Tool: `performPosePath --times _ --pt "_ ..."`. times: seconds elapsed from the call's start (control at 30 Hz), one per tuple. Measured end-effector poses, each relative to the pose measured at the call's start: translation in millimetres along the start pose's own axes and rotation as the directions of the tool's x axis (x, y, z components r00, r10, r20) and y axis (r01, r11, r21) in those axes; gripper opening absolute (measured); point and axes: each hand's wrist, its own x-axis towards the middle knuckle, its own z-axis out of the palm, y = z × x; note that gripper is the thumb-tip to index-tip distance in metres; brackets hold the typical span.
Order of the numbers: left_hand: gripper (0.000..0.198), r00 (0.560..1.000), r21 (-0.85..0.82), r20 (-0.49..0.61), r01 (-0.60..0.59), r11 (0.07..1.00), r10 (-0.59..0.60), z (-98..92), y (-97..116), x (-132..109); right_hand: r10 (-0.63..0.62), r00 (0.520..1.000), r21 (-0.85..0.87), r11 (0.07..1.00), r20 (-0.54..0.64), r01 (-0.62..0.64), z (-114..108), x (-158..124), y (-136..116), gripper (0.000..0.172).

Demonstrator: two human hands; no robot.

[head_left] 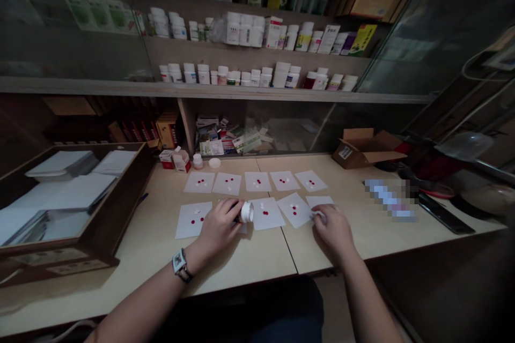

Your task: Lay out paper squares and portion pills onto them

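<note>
My left hand (pixel 219 222) is wrapped round a white pill bottle (pixel 247 212), which lies tilted on its side with its white end to the right. Under and beside this hand are paper squares, partly hidden. My right hand (pixel 332 228) is closed, fingertips pinched at a small white thing (pixel 319 215) I cannot make out, by the rightmost near paper square (pixel 322 201). Two rows of white paper squares lie on the table; most bear red and white pills, as on the square (pixel 273 217) between my hands.
An open wooden box (pixel 100 236) of white paper stands at left. Small cartons (pixel 181 161), a small bottle (pixel 197 161) and a round white lid (pixel 214 163) sit at the back. An open cardboard box (pixel 354 153) and a dark phone-like slab (pixel 446 214) are at right. Shelves (pixel 257 95) hold several medicine bottles.
</note>
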Motion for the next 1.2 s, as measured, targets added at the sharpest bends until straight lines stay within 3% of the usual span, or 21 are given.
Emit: performPosePath --times 0.1,0.3,0.97,1.07,1.2 --pt "0.044 1.000 -0.007 -0.004 -0.009 1.000 0.009 -1.8 0.9 0.6 -0.105 0.994 -0.022 0.994 0.041 0.106 -0.6 -22.9 -21.0 0.023" --pt "0.043 1.000 -0.014 0.025 -0.005 1.000 0.006 -4.7 4.7 1.9 -0.059 0.997 -0.096 0.993 0.042 0.062 6.4 -50.5 -44.5 0.033" --pt "0.046 0.997 -0.039 0.062 0.046 0.998 -0.044 -1.4 5.6 -0.3 -0.132 0.991 -0.056 0.990 -0.018 0.131 15.1 -52.3 -31.3 0.029" --pt "0.047 0.997 -0.042 0.058 0.056 0.998 -0.054 -3.0 5.6 0.0 -0.150 0.982 -0.013 0.989 -0.117 0.150 17.4 -54.2 -28.5 0.027" --pt "0.045 0.996 -0.048 0.065 0.071 0.996 -0.068 -4.7 4.9 0.9 -0.090 0.908 0.103 0.984 -0.408 0.144 16.2 -53.8 -36.6 0.018"
